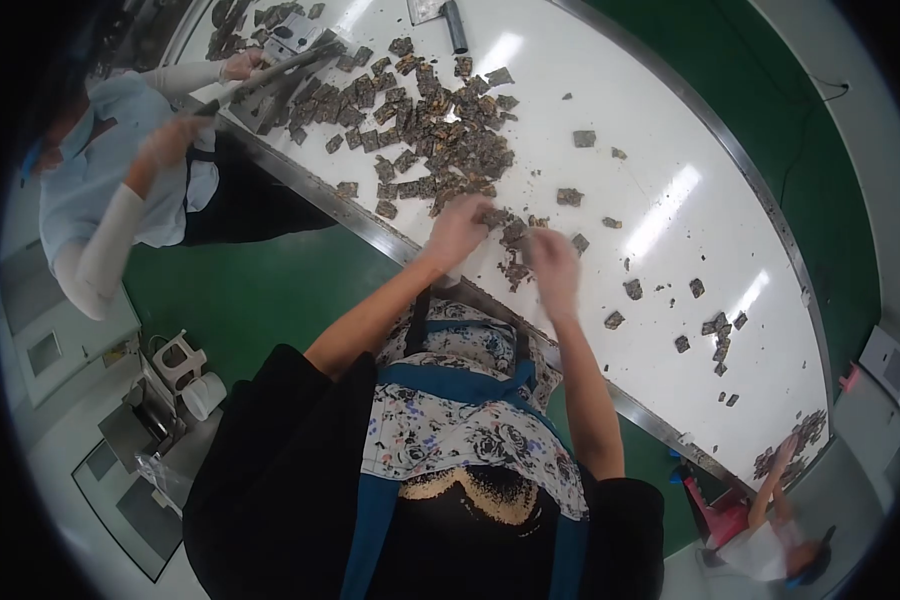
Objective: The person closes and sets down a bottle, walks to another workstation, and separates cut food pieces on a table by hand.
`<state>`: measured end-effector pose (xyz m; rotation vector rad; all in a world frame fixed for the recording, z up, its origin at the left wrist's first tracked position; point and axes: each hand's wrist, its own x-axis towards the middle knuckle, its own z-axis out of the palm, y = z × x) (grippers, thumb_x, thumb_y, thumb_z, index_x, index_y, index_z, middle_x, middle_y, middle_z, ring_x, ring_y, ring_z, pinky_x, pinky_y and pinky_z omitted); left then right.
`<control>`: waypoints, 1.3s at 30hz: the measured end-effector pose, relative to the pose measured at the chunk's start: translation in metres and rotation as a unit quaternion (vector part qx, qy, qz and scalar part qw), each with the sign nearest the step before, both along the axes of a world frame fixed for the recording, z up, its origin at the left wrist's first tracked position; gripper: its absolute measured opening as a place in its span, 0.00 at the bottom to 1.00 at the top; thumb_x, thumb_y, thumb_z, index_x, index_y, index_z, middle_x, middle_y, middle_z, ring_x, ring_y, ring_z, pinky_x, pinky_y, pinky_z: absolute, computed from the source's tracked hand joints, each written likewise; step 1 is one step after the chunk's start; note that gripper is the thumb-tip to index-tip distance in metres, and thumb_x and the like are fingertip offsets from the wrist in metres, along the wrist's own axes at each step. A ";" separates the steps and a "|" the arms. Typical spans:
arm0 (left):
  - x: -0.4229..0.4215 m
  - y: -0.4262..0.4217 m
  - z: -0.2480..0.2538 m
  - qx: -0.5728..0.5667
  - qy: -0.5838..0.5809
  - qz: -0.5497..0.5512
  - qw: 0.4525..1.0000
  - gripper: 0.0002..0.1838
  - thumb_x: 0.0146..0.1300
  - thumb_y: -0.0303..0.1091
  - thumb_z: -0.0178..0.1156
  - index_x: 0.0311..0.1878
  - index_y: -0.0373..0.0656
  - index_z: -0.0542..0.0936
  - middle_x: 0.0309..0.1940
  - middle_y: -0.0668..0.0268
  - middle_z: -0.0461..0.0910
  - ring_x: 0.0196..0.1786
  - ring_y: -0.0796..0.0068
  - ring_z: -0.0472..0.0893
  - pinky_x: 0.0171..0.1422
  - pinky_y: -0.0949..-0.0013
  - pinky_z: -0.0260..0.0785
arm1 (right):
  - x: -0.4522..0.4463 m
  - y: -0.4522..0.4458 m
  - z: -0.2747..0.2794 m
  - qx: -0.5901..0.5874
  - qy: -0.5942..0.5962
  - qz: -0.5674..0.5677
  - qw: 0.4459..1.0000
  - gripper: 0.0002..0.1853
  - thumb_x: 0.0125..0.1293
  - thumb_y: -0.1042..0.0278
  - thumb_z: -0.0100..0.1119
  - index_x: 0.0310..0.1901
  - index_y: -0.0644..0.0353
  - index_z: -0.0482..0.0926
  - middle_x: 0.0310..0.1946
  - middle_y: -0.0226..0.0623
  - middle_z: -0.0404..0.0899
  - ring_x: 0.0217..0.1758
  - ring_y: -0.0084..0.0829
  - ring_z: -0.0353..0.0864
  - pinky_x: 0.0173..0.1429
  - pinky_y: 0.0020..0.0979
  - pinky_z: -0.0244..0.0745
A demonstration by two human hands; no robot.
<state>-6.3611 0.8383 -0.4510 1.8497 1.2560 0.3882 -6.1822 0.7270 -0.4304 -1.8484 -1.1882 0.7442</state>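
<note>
My left hand (458, 232) is at the near edge of a white table (660, 130), its fingers closed on a dark, speckled, brittle-like piece (486, 216). Just to its right, my right hand (554, 268) is smeared by motion, so its fingers and anything in them cannot be made out. Between the two hands lie dark broken pieces and crumbs (515, 272). Beyond my left hand spreads a large heap of similar flat, roughly square pieces (460, 140), some showing yellowish bits.
At left, a person in a light-blue shirt (120, 130) holds a long bar (270, 75) over the table. A flat tool with a dark handle (455, 28) lies at the far edge. Scattered pieces (633, 289) lie rightward. Another person's hand (788, 448) touches pieces at far right.
</note>
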 end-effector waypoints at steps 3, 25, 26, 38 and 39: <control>-0.002 -0.003 0.000 -0.039 -0.044 0.012 0.998 0.19 0.51 0.20 0.64 0.49 0.41 0.79 0.40 0.56 0.81 0.42 0.55 0.82 0.49 0.60 0.76 | 0.041 -0.028 0.005 -0.057 0.242 -0.175 0.953 0.12 0.71 0.69 0.59 0.53 0.61 0.81 0.47 0.40 0.83 0.48 0.33 0.84 0.50 0.32 0.82; -0.048 0.004 -0.007 0.141 -0.048 -0.117 0.982 0.14 0.51 0.19 0.60 0.40 0.46 0.81 0.45 0.57 0.80 0.51 0.52 0.78 0.55 0.55 0.72 | 0.028 -0.051 0.000 -0.101 0.293 -0.218 0.925 0.15 0.71 0.69 0.62 0.55 0.67 0.79 0.43 0.36 0.83 0.41 0.25 0.84 0.44 0.26 0.80; -0.050 -0.002 -0.001 0.138 -0.051 -0.080 0.986 0.15 0.54 0.18 0.58 0.43 0.46 0.82 0.45 0.57 0.81 0.52 0.52 0.78 0.57 0.55 0.71 | 0.015 -0.038 0.005 -0.084 0.300 -0.197 0.930 0.14 0.72 0.69 0.61 0.54 0.66 0.80 0.41 0.35 0.83 0.39 0.22 0.82 0.44 0.25 0.79; -0.088 0.061 0.000 0.172 0.252 0.030 0.952 0.24 0.50 0.31 0.75 0.52 0.40 0.81 0.45 0.56 0.81 0.53 0.52 0.79 0.59 0.57 0.72 | -0.022 0.026 0.026 -0.056 0.003 0.073 0.996 0.10 0.71 0.69 0.58 0.48 0.62 0.83 0.38 0.42 0.83 0.43 0.37 0.82 0.53 0.35 0.75; -0.087 0.061 -0.002 0.164 0.243 0.038 0.955 0.21 0.49 0.31 0.75 0.48 0.39 0.82 0.42 0.57 0.82 0.50 0.54 0.80 0.57 0.58 0.73 | -0.023 0.028 0.023 -0.055 0.003 0.073 0.996 0.10 0.71 0.69 0.58 0.48 0.62 0.83 0.38 0.42 0.83 0.43 0.37 0.82 0.53 0.35 0.75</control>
